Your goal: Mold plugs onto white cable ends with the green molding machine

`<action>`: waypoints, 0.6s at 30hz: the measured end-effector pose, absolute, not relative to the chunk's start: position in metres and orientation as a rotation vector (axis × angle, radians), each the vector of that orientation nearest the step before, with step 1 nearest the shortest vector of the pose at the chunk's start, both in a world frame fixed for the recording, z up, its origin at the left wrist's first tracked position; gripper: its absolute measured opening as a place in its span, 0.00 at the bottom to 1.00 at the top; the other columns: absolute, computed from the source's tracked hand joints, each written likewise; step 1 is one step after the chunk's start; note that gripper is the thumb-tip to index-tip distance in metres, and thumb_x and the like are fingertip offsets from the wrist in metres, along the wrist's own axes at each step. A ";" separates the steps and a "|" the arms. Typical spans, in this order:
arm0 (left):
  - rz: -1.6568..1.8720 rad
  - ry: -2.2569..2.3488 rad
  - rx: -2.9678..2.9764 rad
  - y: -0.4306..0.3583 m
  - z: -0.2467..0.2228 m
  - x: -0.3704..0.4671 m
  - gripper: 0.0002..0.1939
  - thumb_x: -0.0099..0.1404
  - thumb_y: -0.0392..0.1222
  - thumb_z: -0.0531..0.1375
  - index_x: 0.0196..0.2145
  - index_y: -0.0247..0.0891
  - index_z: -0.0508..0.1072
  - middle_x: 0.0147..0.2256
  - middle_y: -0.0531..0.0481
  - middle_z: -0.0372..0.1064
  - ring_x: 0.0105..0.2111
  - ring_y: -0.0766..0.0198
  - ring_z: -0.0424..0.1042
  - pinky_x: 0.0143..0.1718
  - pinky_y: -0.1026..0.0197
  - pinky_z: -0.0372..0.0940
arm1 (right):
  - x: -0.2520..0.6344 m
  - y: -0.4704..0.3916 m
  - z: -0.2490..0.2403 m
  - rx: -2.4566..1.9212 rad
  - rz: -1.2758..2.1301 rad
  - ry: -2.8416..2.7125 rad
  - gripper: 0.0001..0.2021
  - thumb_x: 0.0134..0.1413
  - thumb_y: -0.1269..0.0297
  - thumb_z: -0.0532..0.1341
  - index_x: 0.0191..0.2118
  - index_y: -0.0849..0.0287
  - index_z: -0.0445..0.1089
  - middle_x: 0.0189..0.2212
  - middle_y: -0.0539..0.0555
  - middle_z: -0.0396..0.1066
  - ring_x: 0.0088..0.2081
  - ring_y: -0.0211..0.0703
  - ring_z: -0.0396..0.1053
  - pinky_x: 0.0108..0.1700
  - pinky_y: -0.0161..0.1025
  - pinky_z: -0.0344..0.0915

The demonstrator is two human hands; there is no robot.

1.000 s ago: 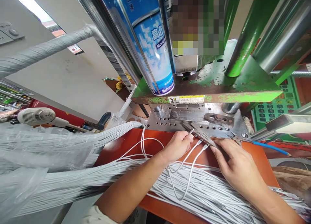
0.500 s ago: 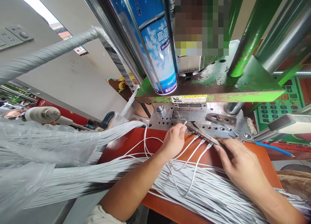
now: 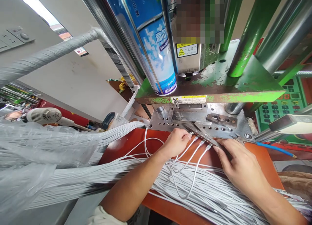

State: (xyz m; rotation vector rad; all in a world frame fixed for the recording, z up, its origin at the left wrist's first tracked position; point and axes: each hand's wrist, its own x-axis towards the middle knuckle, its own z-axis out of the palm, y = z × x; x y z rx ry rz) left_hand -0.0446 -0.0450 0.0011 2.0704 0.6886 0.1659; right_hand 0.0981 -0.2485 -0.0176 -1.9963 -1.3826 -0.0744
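My left hand (image 3: 177,143) is closed in a pinch on the end of a white cable, at the upper left part of a narrow metal bar (image 3: 200,135). The cable's tip meets the bar's near edge; whether it is fully seated I cannot tell. Beside it, three white cables (image 3: 192,157) have their connectors set along that same edge, their cords looping down. My right hand (image 3: 240,158) grips the bar's lower right end between thumb and fingers. The bar lies slanted, its far end over the steel press plate (image 3: 168,120).
Bundled white cables (image 3: 195,189) cover the orange-red table (image 3: 113,143). A green press platform (image 3: 219,91) overhangs the plate, bearing a blue spray can (image 3: 159,62). Pliers with a blue handle (image 3: 275,149) lie at right, near a green control panel (image 3: 280,111). Plastic-wrapped cables (image 3: 48,143) fill the left.
My left hand has brought the cable end from above the bar's far end down against its near edge, beside the other connectors. My right hand stays on the bar.
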 end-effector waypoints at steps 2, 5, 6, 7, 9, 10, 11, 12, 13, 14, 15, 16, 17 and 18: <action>0.178 0.672 2.089 -0.044 0.002 -0.045 0.19 0.69 0.47 0.56 0.23 0.36 0.67 0.21 0.58 0.51 0.23 0.69 0.49 0.25 0.63 0.46 | 0.098 -0.249 -0.017 -2.022 -0.079 -1.361 0.10 0.72 0.57 0.56 0.45 0.56 0.70 0.38 0.55 0.73 0.39 0.49 0.69 0.41 0.45 0.64; 0.158 0.669 2.102 -0.043 0.003 -0.046 0.19 0.70 0.48 0.56 0.24 0.36 0.69 0.21 0.58 0.52 0.24 0.69 0.50 0.26 0.63 0.47 | 0.098 -0.248 -0.017 -2.032 -0.075 -1.349 0.10 0.72 0.57 0.55 0.45 0.56 0.70 0.38 0.55 0.73 0.39 0.50 0.70 0.41 0.45 0.64; 0.149 0.671 2.107 -0.043 0.003 -0.046 0.19 0.70 0.48 0.55 0.23 0.36 0.68 0.21 0.58 0.52 0.24 0.69 0.50 0.26 0.63 0.48 | 0.097 -0.248 -0.016 -2.023 -0.072 -1.360 0.10 0.72 0.58 0.56 0.45 0.57 0.70 0.39 0.56 0.73 0.40 0.50 0.70 0.41 0.45 0.64; 0.141 0.674 2.113 -0.044 0.003 -0.046 0.19 0.70 0.48 0.55 0.23 0.36 0.67 0.21 0.58 0.52 0.23 0.69 0.50 0.26 0.64 0.47 | 0.097 -0.248 -0.016 -2.005 -0.072 -1.377 0.09 0.72 0.58 0.56 0.45 0.57 0.70 0.39 0.56 0.73 0.40 0.50 0.70 0.42 0.45 0.64; 0.131 0.683 2.119 -0.045 0.004 -0.045 0.19 0.70 0.47 0.55 0.22 0.37 0.63 0.21 0.58 0.50 0.23 0.69 0.51 0.26 0.63 0.47 | 0.098 -0.248 -0.014 -1.961 -0.060 -1.429 0.09 0.72 0.59 0.56 0.45 0.57 0.69 0.40 0.57 0.73 0.41 0.50 0.70 0.43 0.45 0.65; 0.128 0.682 2.128 -0.046 0.005 -0.045 0.20 0.70 0.47 0.55 0.21 0.38 0.61 0.21 0.58 0.49 0.23 0.69 0.51 0.26 0.63 0.46 | 0.099 -0.249 -0.014 -1.943 -0.049 -1.457 0.08 0.71 0.60 0.56 0.45 0.57 0.69 0.40 0.57 0.73 0.41 0.49 0.70 0.43 0.45 0.65; 0.127 0.681 2.143 -0.047 0.005 -0.045 0.20 0.70 0.46 0.54 0.21 0.38 0.60 0.20 0.58 0.49 0.23 0.69 0.51 0.26 0.63 0.46 | 0.100 -0.249 -0.013 -1.927 -0.036 -1.482 0.08 0.72 0.60 0.56 0.45 0.57 0.68 0.40 0.56 0.72 0.40 0.49 0.70 0.43 0.45 0.65; 0.132 0.683 2.165 -0.049 0.006 -0.045 0.20 0.70 0.46 0.54 0.21 0.38 0.59 0.20 0.58 0.49 0.23 0.69 0.51 0.26 0.63 0.46 | 0.102 -0.249 -0.012 -1.915 -0.024 -1.505 0.08 0.72 0.60 0.56 0.45 0.57 0.68 0.39 0.56 0.72 0.40 0.49 0.70 0.42 0.44 0.65; 0.140 0.689 2.190 -0.050 0.006 -0.045 0.20 0.70 0.45 0.54 0.21 0.38 0.58 0.20 0.58 0.49 0.23 0.69 0.51 0.26 0.63 0.46 | 0.104 -0.250 -0.011 -1.904 -0.013 -1.523 0.08 0.72 0.60 0.56 0.45 0.57 0.68 0.39 0.56 0.72 0.39 0.48 0.69 0.42 0.44 0.65; 0.153 0.697 2.214 -0.051 0.006 -0.045 0.20 0.70 0.44 0.54 0.20 0.38 0.57 0.20 0.58 0.49 0.23 0.69 0.52 0.26 0.63 0.46 | 0.106 -0.250 -0.010 -1.895 -0.002 -1.541 0.08 0.72 0.60 0.56 0.45 0.57 0.68 0.38 0.55 0.72 0.39 0.48 0.69 0.42 0.44 0.65; 0.167 0.708 2.233 -0.053 0.005 -0.045 0.20 0.69 0.43 0.54 0.20 0.38 0.57 0.20 0.57 0.50 0.23 0.69 0.53 0.27 0.63 0.46 | 0.107 -0.251 -0.010 -1.887 0.011 -1.558 0.08 0.72 0.60 0.56 0.44 0.57 0.68 0.37 0.55 0.71 0.39 0.47 0.69 0.42 0.44 0.65; 0.181 0.721 2.244 -0.053 0.004 -0.045 0.20 0.69 0.43 0.54 0.20 0.38 0.57 0.20 0.57 0.50 0.23 0.69 0.53 0.27 0.63 0.46 | 0.109 -0.251 -0.010 -1.881 0.027 -1.573 0.08 0.72 0.60 0.56 0.44 0.57 0.68 0.37 0.54 0.71 0.38 0.47 0.69 0.42 0.44 0.64; 0.188 0.727 2.248 -0.053 0.003 -0.045 0.20 0.69 0.43 0.54 0.20 0.39 0.57 0.20 0.57 0.50 0.23 0.69 0.52 0.27 0.62 0.46 | 0.109 -0.251 -0.010 -1.881 0.041 -1.584 0.08 0.72 0.59 0.56 0.43 0.57 0.67 0.37 0.54 0.71 0.38 0.47 0.68 0.42 0.43 0.64; 0.189 0.727 2.246 -0.053 0.002 -0.044 0.20 0.69 0.44 0.55 0.20 0.39 0.56 0.20 0.57 0.49 0.23 0.69 0.51 0.27 0.62 0.45 | 0.109 -0.251 -0.011 -1.892 0.042 -1.587 0.08 0.72 0.59 0.56 0.43 0.57 0.67 0.37 0.54 0.71 0.39 0.47 0.68 0.42 0.44 0.64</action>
